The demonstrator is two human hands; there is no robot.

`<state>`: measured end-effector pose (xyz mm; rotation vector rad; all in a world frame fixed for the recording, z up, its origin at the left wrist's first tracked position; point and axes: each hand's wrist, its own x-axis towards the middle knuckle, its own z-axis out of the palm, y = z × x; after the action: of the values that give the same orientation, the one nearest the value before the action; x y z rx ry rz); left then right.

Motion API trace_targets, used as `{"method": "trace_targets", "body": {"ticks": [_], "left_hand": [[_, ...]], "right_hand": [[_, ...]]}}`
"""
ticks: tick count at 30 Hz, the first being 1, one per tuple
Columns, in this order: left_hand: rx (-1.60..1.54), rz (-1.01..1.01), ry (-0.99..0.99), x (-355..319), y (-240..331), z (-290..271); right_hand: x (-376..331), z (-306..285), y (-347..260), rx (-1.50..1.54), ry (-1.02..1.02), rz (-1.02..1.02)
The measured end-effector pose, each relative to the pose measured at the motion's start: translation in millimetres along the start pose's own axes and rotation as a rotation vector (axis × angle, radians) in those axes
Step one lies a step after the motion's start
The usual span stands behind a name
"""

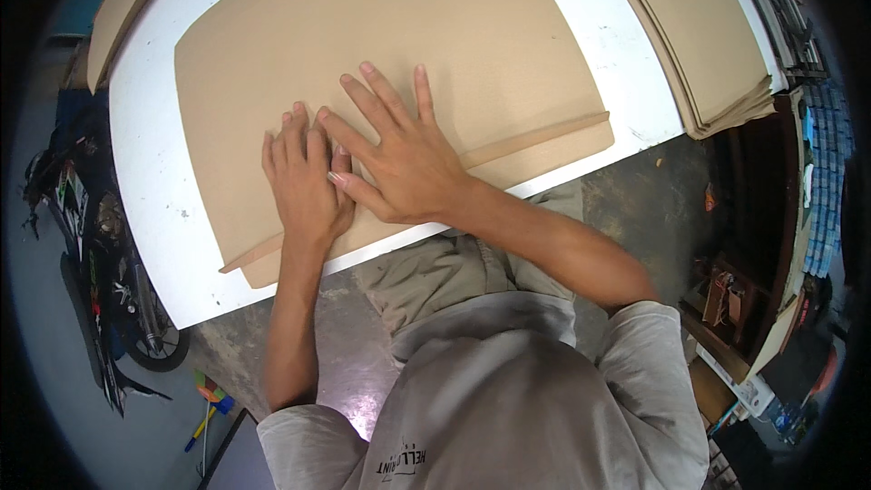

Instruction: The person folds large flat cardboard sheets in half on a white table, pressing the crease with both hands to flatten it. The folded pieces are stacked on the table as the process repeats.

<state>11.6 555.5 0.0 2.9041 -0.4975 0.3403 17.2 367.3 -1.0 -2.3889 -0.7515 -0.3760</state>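
A large brown cardboard sheet [481,45] lies flat on a white tabletop. Along its near side runs a narrow raised cardboard strip [535,136]; whether this is a folded flap or a separate piece I cannot tell. My left hand [307,174] rests palm down on the sheet with its fingers stretched forward, covering part of the strip. Right beside it, my right hand [404,154] is spread wide on the cardboard, its thumb and index finger at the left hand's edge. Neither hand grips anything. The strip's middle is hidden beneath them.
A stack of cardboard sheets [699,27] sits at the table's right end. Another cardboard piece [127,9] stands at the far left. The white tabletop [145,181] shows around the sheet. A motorcycle [100,281] is on the left; a dark wooden cabinet [758,245] stands right.
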Motion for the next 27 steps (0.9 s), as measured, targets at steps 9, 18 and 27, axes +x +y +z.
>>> {"method": "trace_targets", "body": {"ticks": [9, 18, 27], "left_hand": [[-0.022, 0.007, -0.022, 1.6, 4.0, -8.5], [-0.061, -0.017, 0.013, 3.2, 6.5, -5.8], [-0.286, 0.266, 0.024, -29.0, 37.5, -39.9]], "right_hand": [[-42.2, -124.2, 142.7, -0.433, -0.070, 0.025], [-52.8, -144.6, 166.6, -0.168, 0.203, 0.285], [-138.2, -162.2, 111.9, -0.178, 0.142, 0.144]]}}
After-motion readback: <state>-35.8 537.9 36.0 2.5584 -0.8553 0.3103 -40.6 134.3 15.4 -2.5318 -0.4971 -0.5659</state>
